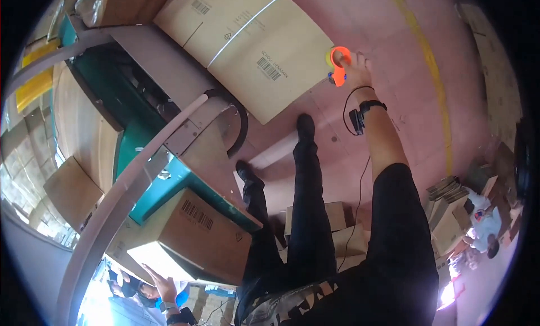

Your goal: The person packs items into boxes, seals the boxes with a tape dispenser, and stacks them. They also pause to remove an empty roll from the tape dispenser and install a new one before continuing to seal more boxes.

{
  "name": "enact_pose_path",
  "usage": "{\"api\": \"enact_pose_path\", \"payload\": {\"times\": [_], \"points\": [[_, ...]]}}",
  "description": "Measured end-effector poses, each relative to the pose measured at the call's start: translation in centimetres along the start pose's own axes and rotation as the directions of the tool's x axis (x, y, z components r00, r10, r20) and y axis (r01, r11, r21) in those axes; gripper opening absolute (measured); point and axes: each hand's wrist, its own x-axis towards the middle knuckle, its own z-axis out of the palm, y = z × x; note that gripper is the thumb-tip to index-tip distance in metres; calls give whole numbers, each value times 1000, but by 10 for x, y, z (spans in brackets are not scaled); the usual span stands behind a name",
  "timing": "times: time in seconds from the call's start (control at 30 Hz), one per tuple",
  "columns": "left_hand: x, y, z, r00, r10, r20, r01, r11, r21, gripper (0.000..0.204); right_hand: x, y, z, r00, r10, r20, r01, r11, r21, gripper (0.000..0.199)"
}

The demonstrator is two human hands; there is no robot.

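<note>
Orange, apparently plastic, for the body of what looks like a tape dispenser [338, 78]. Held out at arm's length in the right hand [360, 70], just beside the right-hand corner of the large carton [236, 59] as seen from above. Cannot tell whether touching the carton or clear of it.

Right hand: clamped on the dispenser, with fingers at the ring-shaped end. Probably gripped there to leave the narrower end unobstructed.

Long axis: roughly up and down in the head view, therefore fore and aft relative to the wearer. Ring-shaped end directed away from the body; narrower end, fitted with small blue parts, directed back toward the feet. Yellow visible along the left side of the ring.

Left hand [165, 288]: apart, fingers extended, with nothing visibly grasped. Positioned beside the brightly lit panel [163, 262] at the near end of the brown carton [211, 239]. Cannot tell whether in contact; possibly placed to steady that end.

White strap [245, 30] across the large carton, presumably to keep it closed. Black wrist unit [356, 122] mounted above the right hand, likely to leave palm and fingers free.
</note>
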Motion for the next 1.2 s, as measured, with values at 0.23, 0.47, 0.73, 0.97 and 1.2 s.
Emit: {"api": "enact_pose_path", "payload": {"times": [0.23,0.47,0.73,0.97,1.2], "points": [[4,2,23,990,109,-94,-108,994,16,106,-46,-29,-46,999,26,38,-42,831,554,38],[8,-1,25,914,212,-346,-226,974,-1,102,-143,-154,-396,874,-454,175,-322,-270,908,50],[23,-31,27,810,335,-481,-443,888,-128,61,-240,-317,-539,762,-644,62,-463,-476,748,56],[11,-52,41,738,232,-634,-456,863,-215,47,-279,-498,-553,751,-653,94,54,203,978,60],[20,-64,42,734,110,-670,-469,795,-384,55,-255,-587,-510,641,-764,67,313,341,886,58]]}}
